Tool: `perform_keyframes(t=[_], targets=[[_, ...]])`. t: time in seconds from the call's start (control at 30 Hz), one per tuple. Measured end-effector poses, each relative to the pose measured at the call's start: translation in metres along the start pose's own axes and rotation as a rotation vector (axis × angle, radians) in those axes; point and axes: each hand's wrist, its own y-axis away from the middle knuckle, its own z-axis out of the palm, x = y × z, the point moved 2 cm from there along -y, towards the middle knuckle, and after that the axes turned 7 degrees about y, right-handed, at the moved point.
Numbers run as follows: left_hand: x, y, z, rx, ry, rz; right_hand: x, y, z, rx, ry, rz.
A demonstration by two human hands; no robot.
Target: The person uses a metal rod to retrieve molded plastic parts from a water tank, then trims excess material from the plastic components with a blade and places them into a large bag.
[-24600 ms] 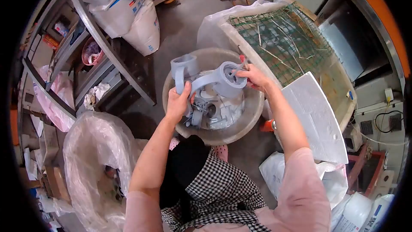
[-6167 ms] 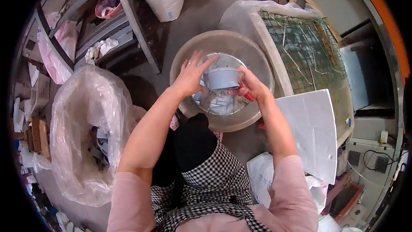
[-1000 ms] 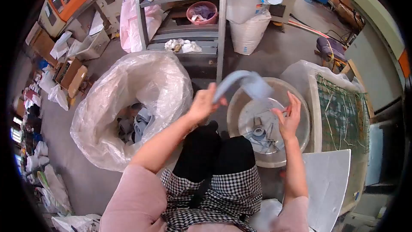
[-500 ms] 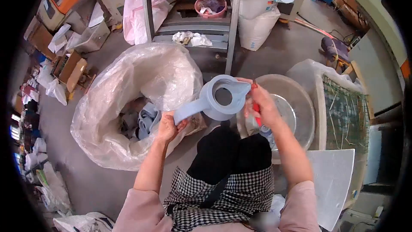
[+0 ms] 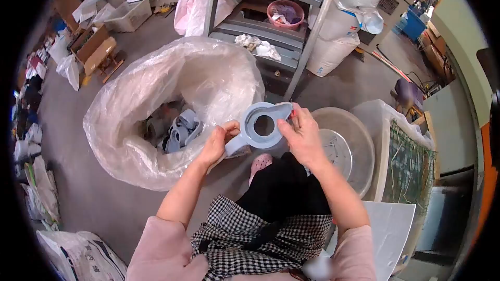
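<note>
A pale blue-grey plastic jug with a spout and a handle is held in front of me, its round opening facing up. My left hand is closed around the handle end. My right hand pinches the spout side, thumb on top of the rim. A small bit of red shows at the right fingertips; what it belongs to is mostly hidden. Left of the jug, a large clear plastic bag stands open with several similar grey parts inside.
Beside my right arm stands a round translucent tub with a clear disc-shaped thing inside. A white crate with green netting is further right. A metal step rack and white sacks stand ahead.
The jug has turned so its opening faces me more directly. My right hand has shifted from holding a red-handled tool by the spout to gripping the rim with the thumb on top.
</note>
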Motion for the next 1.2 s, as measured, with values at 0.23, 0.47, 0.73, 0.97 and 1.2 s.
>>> perform_keyframes(t=[0.23,0.47,0.73,0.97,1.2], targets=[[0.073,0.037,0.036,0.285,-0.319,0.003,-0.006,-0.005,0.036,-0.049,-0.017,0.008],[0.081,0.059,0.006,0.332,0.197,0.174,0.000,0.011,0.047,-0.134,-0.020,-0.139],[0.087,0.070,0.020,0.309,0.436,0.253,-0.020,0.024,0.047,-0.013,0.192,-0.419],[0.093,0.075,0.040,0.220,0.320,0.131,-0.032,0.028,0.067,0.227,0.058,-0.627],[0.108,0.073,0.043,0.193,0.023,0.212,-0.018,0.045,0.071,-0.134,-0.149,-0.329]])
